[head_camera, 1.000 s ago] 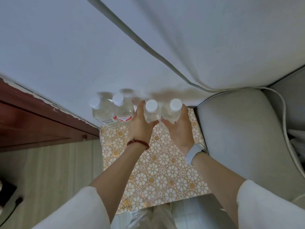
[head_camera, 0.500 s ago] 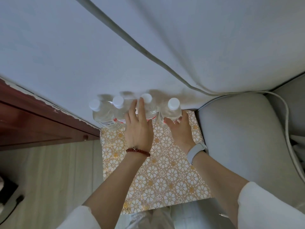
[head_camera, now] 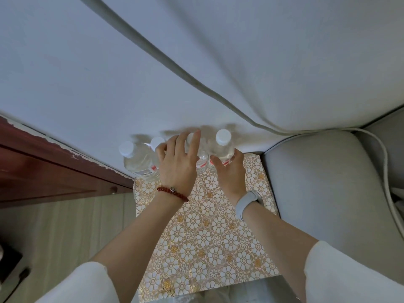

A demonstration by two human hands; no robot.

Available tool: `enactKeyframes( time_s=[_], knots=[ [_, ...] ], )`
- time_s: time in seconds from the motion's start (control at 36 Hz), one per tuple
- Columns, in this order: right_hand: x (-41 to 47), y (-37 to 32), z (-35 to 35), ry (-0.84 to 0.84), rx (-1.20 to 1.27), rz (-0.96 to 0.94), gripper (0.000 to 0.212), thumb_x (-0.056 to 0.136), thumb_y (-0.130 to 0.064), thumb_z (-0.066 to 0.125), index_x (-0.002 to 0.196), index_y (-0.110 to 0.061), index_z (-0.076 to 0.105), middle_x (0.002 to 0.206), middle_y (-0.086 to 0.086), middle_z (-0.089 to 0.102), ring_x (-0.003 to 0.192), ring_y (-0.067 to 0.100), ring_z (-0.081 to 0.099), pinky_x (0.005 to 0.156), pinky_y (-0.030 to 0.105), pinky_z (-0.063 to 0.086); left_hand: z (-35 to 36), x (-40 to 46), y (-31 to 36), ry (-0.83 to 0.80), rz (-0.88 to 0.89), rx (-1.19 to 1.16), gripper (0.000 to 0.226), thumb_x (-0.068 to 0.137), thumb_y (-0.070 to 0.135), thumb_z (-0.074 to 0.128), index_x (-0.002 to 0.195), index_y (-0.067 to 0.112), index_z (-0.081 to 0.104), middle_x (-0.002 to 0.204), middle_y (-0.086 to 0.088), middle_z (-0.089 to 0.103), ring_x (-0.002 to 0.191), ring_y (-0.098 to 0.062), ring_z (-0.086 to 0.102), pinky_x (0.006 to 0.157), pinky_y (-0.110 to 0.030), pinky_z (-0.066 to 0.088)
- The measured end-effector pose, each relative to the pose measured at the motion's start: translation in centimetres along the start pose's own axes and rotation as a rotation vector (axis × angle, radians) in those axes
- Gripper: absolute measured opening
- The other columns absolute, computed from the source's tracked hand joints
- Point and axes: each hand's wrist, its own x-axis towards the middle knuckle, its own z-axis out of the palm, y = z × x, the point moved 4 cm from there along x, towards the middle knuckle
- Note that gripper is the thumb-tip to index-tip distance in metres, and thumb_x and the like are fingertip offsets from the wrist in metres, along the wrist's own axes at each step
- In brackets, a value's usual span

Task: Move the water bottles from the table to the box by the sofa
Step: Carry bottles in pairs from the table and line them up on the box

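Several clear water bottles with white caps stand in a row at the far edge of the flower-patterned box (head_camera: 207,237), against the white wall. The leftmost bottle (head_camera: 137,159) stands free. My left hand (head_camera: 178,165), wearing a red bead bracelet, lies with straight, spread fingers over the two middle bottles (head_camera: 202,164), hiding most of them. My right hand (head_camera: 229,173), with a grey wristband, cups the lower part of the rightmost bottle (head_camera: 223,145), thumb on its left side and fingers on its right.
The grey sofa arm (head_camera: 317,182) touches the box's right side, with a white cable (head_camera: 384,171) along it. A dark red wooden cabinet (head_camera: 43,171) stands to the left over pale floorboards (head_camera: 65,226). A white curtain (head_camera: 262,62) hangs above the bottles.
Both hands set their bottles down into the row at the wall. My left hand let go and its fingers straightened over the middle bottles. My right hand slid lower on the rightmost bottle.
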Motion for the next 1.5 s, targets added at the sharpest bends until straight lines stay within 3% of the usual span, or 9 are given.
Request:
enactKeyframes(
  time_s=[0.14, 0.25, 0.33, 0.39, 0.78, 0.97, 1.11, 1.28, 1.5],
  knots=[
    [-0.3, -0.2, 0.2, -0.065, -0.016, -0.004, 0.06, 0.084, -0.022, 0.063, 0.132, -0.007, 0.03, 0.129, 0.012, 0.05, 0.118, 0.027, 0.05, 0.1, 0.037, 0.042, 0.0, -0.2, -0.3, 0.006, 0.017, 0.022, 0.061, 0.065, 0.012, 0.075, 0.121, 0.015, 0.05, 0.111, -0.008, 0.064, 0.097, -0.026, 0.06, 0.088, -0.04, 0.025],
    [-0.4, -0.1, -0.5, -0.147, -0.084, -0.033, 0.068, 0.085, -0.021, 0.063, 0.139, -0.01, 0.023, 0.138, 0.01, 0.045, 0.127, 0.026, 0.043, 0.103, 0.034, 0.036, 0.0, -0.6, -0.3, -0.026, -0.003, 0.07, 0.065, 0.068, 0.018, 0.074, 0.126, 0.019, 0.047, 0.118, -0.007, 0.06, 0.11, -0.027, 0.055, 0.099, -0.049, 0.024],
    [-0.3, -0.6, -0.6, -0.167, -0.108, -0.063, 0.074, 0.084, -0.022, 0.063, 0.142, -0.014, 0.017, 0.144, 0.01, 0.038, 0.132, 0.029, 0.039, 0.108, 0.044, 0.036, -0.1, -0.7, -0.8, -0.062, 0.001, 0.111, 0.07, 0.065, 0.024, 0.076, 0.128, 0.023, 0.045, 0.122, -0.005, 0.058, 0.118, -0.029, 0.051, 0.1, -0.058, 0.029],
    [-0.2, -1.1, -0.5, -0.164, -0.097, -0.077, 0.07, 0.084, -0.019, 0.063, 0.14, -0.016, 0.021, 0.142, 0.01, 0.041, 0.128, 0.029, 0.042, 0.106, 0.041, 0.038, -0.1, -0.7, -1.3, -0.073, 0.008, 0.119, 0.075, 0.062, 0.027, 0.079, 0.128, 0.024, 0.045, 0.12, -0.004, 0.06, 0.119, -0.03, 0.05, 0.099, -0.061, 0.028],
    [-0.4, -0.7, 0.6, -0.067, 0.013, -0.046, 0.06, 0.085, -0.017, 0.062, 0.134, -0.012, 0.029, 0.131, 0.013, 0.049, 0.117, 0.028, 0.051, 0.097, 0.036, 0.045, 0.3, -0.8, -2.0, -0.034, 0.085, 0.106, 0.073, 0.063, 0.015, 0.079, 0.127, 0.021, 0.044, 0.112, -0.004, 0.064, 0.111, -0.027, 0.056, 0.101, -0.062, 0.024],
    [-0.7, -1.1, 0.6, -0.145, -0.076, -0.062, 0.072, 0.085, -0.02, 0.062, 0.141, -0.016, 0.017, 0.142, 0.011, 0.04, 0.13, 0.03, 0.04, 0.108, 0.047, 0.036, 0.0, -0.7, -1.9, -0.126, 0.051, 0.104, 0.077, 0.06, 0.022, 0.081, 0.127, 0.02, 0.044, 0.117, -0.007, 0.061, 0.118, -0.03, 0.052, 0.101, -0.065, 0.024],
    [-1.6, -1.5, -0.2, -0.202, -0.172, 0.033, 0.085, 0.089, -0.024, 0.057, 0.145, -0.011, -0.005, 0.156, 0.011, 0.014, 0.143, 0.025, 0.016, 0.116, 0.038, 0.019, -1.7, -1.4, -1.2, -0.168, -0.043, 0.036, 0.074, 0.069, 0.032, 0.072, 0.133, 0.022, 0.037, 0.139, -0.013, 0.044, 0.133, -0.035, 0.034, 0.102, -0.067, 0.011],
    [-7.1, -4.3, -2.0, -0.33, -0.317, -0.015, 0.047, 0.094, -0.022, 0.047, 0.137, -0.009, 0.033, 0.143, 0.01, 0.041, 0.132, 0.024, 0.037, 0.105, 0.03, 0.03, -6.2, -6.1, -1.8, -0.196, -0.297, -0.16, 0.054, 0.08, 0.032, 0.052, 0.131, 0.019, 0.038, 0.138, -0.016, 0.043, 0.131, -0.037, 0.035, 0.104, -0.064, 0.018],
    [-18.8, -11.3, 0.5, -0.663, -0.429, -0.278, 0.032, 0.096, -0.021, 0.042, 0.125, -0.009, 0.048, 0.129, 0.006, 0.056, 0.12, 0.017, 0.051, 0.093, 0.019, 0.036, -16.2, -16.5, -6.1, -0.171, -0.702, -0.277, 0.047, 0.086, 0.021, 0.056, 0.13, 0.013, 0.045, 0.136, -0.012, 0.045, 0.122, -0.033, 0.041, 0.098, -0.051, 0.034]
  ],
)
